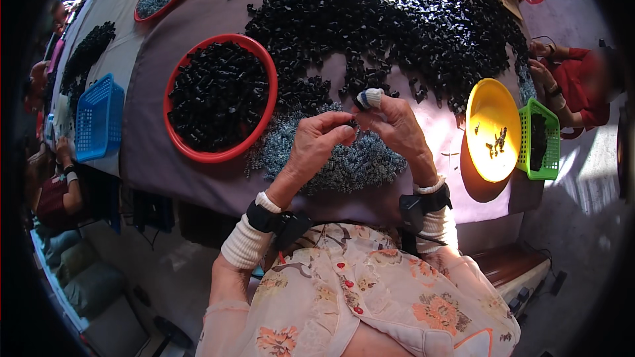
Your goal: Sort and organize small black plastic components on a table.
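Both of my hands meet over a pile of small silvery coil-like metal pieces (pixel 357 165) near the table's front edge. The thumb and forefinger of my left hand (pixel 314 142) pinch a small black piece (pixel 350 123). My right hand (pixel 400 129) is closed right beside it, with a white and blue cover (pixel 370 98) on one finger. Whatever its fingertips hold is too small to make out. Just beyond my hands spreads a big heap of small black plastic parts (pixel 317 26).
Left of my hands stands a red basin (pixel 272 86) full of black parts. To the right are a yellow dish (pixel 489 102) holding a few black bits and a green basket (pixel 552 168). A blue basket (pixel 99 119) stands farther left. Other people (pixel 575 89) sit at both sides.
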A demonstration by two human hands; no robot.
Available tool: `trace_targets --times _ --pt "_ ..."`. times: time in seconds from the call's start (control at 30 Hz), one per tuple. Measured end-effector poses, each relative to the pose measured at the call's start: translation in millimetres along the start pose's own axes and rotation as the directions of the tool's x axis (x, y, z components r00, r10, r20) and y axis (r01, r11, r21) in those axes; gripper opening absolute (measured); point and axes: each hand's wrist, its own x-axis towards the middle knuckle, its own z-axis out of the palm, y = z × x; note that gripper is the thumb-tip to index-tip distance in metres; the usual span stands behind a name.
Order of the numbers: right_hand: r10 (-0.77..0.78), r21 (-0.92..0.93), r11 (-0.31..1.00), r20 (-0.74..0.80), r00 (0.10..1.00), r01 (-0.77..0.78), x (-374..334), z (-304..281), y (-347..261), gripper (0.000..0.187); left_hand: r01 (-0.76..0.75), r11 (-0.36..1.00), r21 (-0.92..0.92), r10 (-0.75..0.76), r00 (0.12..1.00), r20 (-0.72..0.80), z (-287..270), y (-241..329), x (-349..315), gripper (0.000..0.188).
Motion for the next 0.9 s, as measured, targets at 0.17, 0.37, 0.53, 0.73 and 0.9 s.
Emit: trace_targets --times 0.17,0.37,0.53,0.73,0.9 --pt "0.011 -0.016 1.0 0.004 1.0 -0.011 -2.9 -2.3 0.8 0.012 0.007 0.999 -0.031 -0.007 1.0 0.012 -0.7 3.6 1.1 0.023" --pt "-0.042 0.024 0.999 0.017 0.999 0.042 -5.6 -2.6 5.6 0.012 0.008 1.0 -0.018 -0.008 1.0 0.012 2.1 7.3 0.6 0.023" --pt "-0.171 -0.117 0.978 0.016 0.985 0.172 -2.8 0.3 2.5 0.013 0.027 1.0 -0.013 -0.027 1.0 -0.005 4.2 7.7 0.0 0.022" --pt "-0.237 -0.245 0.942 -0.013 0.971 0.227 -3.4 1.3 2.9 0.013 0.006 1.0 -0.006 -0.006 1.0 0.008 2.0 4.8 -0.5 0.022" --pt "-0.23 -0.33 0.92 -0.017 0.973 0.211 -5.8 0.1 2.1 0.011 0.014 1.0 0.024 -0.014 1.0 -0.018 3.8 6.4 -1.4 0.022"
